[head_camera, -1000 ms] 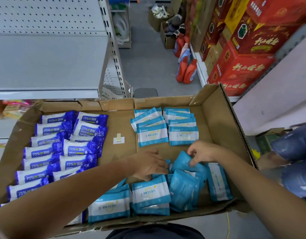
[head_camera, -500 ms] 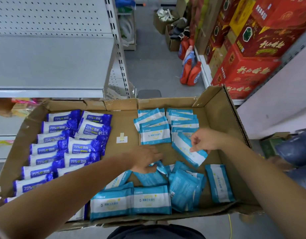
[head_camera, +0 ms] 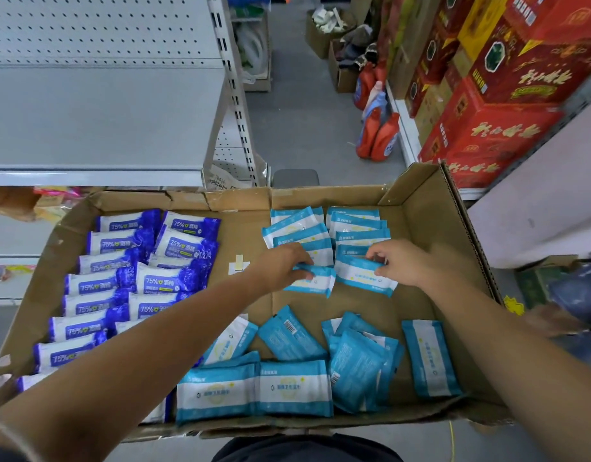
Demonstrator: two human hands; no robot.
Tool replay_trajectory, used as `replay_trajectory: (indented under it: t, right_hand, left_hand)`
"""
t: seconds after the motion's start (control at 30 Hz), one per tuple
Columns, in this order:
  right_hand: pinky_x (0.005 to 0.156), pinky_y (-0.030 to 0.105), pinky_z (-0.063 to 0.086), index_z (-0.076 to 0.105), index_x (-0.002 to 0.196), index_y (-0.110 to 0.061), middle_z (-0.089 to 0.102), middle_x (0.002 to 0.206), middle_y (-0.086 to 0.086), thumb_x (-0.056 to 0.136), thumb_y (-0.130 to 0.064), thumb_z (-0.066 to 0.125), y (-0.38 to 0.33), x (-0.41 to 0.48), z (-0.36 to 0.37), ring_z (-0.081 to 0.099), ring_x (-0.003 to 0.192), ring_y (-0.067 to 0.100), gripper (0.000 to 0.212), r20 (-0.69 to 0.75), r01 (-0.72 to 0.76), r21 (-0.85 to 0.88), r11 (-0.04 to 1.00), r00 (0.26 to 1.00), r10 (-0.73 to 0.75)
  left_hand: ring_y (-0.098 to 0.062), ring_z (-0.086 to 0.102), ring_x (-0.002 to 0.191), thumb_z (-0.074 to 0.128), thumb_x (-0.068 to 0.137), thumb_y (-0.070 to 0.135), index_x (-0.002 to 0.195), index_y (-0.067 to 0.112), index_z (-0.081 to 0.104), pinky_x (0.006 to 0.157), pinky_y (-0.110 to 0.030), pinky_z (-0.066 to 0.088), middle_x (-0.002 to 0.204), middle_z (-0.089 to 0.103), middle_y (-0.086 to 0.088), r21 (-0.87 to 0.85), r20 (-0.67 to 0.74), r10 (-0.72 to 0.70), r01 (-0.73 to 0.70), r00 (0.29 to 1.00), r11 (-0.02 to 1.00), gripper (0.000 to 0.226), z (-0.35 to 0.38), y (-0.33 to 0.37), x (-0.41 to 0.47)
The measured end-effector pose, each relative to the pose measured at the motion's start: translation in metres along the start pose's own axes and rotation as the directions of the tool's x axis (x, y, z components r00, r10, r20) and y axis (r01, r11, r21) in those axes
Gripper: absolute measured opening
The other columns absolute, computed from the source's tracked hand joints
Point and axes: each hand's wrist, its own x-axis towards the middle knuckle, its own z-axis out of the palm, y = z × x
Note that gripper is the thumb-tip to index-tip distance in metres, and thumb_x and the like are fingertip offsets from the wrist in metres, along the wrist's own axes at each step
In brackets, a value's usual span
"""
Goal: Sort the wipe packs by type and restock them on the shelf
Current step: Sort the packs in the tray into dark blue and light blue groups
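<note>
While the grey shelf [head_camera: 87, 128] at the far left is waiting for stock, every wipe pack in view is lying in the wide cardboard box [head_camera: 420, 208] in front of the person, so the restocking half of the job is, by my reading, not yet begun. The sorting is looking well advanced. The dark-blue packs [head_camera: 120, 285] are filling the left side of the box in two overlapping columns, well apart from the light-blue kind. At the far right the light-blue rows [head_camera: 354, 225] are building up in two tidy columns. A loose heap [head_camera: 320, 361] of the same kind is lying jumbled along the near right edge, some packs face down, and that heap is what is remaining to be ordered. The left hand [head_camera: 280, 265] is gripping one light-blue pack [head_camera: 315, 281] with curled fingers at the near end of the left column. The right hand [head_camera: 404, 261] is pinching a second pack [head_camera: 360, 278] by its far edge, holding it just beside the first.
</note>
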Motion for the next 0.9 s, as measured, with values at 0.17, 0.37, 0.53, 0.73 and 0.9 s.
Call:
replay_trajectory:
  t: [0.17, 0.37, 0.53, 0.73, 0.9]
  right_hand:
    - [0.09, 0.036, 0.051, 0.063, 0.126, -0.025, 0.062, 0.127, 0.0, 0.092, -0.021, 0.064, -0.003, 0.01, 0.01, 0.058, 0.112, 0.02, 0.034, -0.12, -0.024, -0.137, 0.99, 0.993, 0.007]
    - [0.092, 0.034, 0.042, 0.059, 0.127, -0.027, 0.059, 0.123, 0.001, 0.09, -0.026, 0.066, 0.002, 0.009, 0.021, 0.052, 0.114, 0.022, 0.038, -0.215, -0.053, -0.211, 0.976, 0.977, 0.006]
    - [0.077, 0.024, 0.046, 0.063, 0.117, -0.029, 0.061, 0.106, -0.008, 0.091, -0.027, 0.067, -0.012, -0.008, 0.011, 0.054, 0.093, 0.008, 0.026, -0.123, 0.094, -0.089, 0.992, 0.987, -0.105]
    - [0.068, 0.007, 0.04, 0.072, 0.107, -0.023, 0.06, 0.09, -0.02, 0.089, -0.015, 0.069, -0.047, -0.035, 0.028, 0.054, 0.078, -0.006, 0.02, 0.28, 0.295, 0.059, 0.954, 0.912, -0.299]
    - [0.077, 0.029, 0.051, 0.072, 0.106, -0.03, 0.064, 0.093, -0.015, 0.089, -0.02, 0.058, -0.062, -0.053, 0.043, 0.06, 0.082, 0.007, 0.025, 0.423, 0.248, 0.079, 0.966, 0.869, -0.258]
  left_hand:
    - [-0.025, 0.059, 0.11, 0.065, 0.094, 0.039, 0.118, 0.016, 0.068, 0.091, -0.04, 0.049, 0.115, 0.066, -0.005, 0.003, -0.184, -0.148, 0.151, 0.972, 0.988, 0.034, 0.017, -0.012, 0.012]
    - [-0.027, 0.06, 0.107, 0.079, 0.082, 0.034, 0.119, 0.02, 0.067, 0.087, -0.04, 0.046, 0.113, 0.065, -0.003, 0.2, -0.4, 0.001, 0.086, 0.917, 0.976, 0.042, 0.027, -0.01, -0.001]
    - [-0.019, 0.061, 0.097, 0.077, 0.084, 0.018, 0.104, 0.021, 0.068, 0.079, -0.036, 0.048, 0.105, 0.066, 0.002, 0.302, -0.275, 0.444, -0.362, 0.853, 0.882, 0.023, 0.023, -0.007, -0.025]
    - [-0.021, 0.058, 0.1, 0.076, 0.073, 0.015, 0.107, 0.021, 0.065, 0.085, -0.036, 0.049, 0.105, 0.063, 0.002, 0.353, 0.195, 0.626, -0.649, 0.755, 0.674, 0.036, 0.06, -0.008, -0.07]
    - [-0.022, 0.052, 0.112, 0.083, 0.066, 0.038, 0.13, 0.022, 0.051, 0.096, -0.039, 0.043, 0.129, 0.053, -0.001, 0.392, 0.357, 0.473, -0.588, 0.806, 0.708, 0.073, 0.059, -0.008, -0.079]
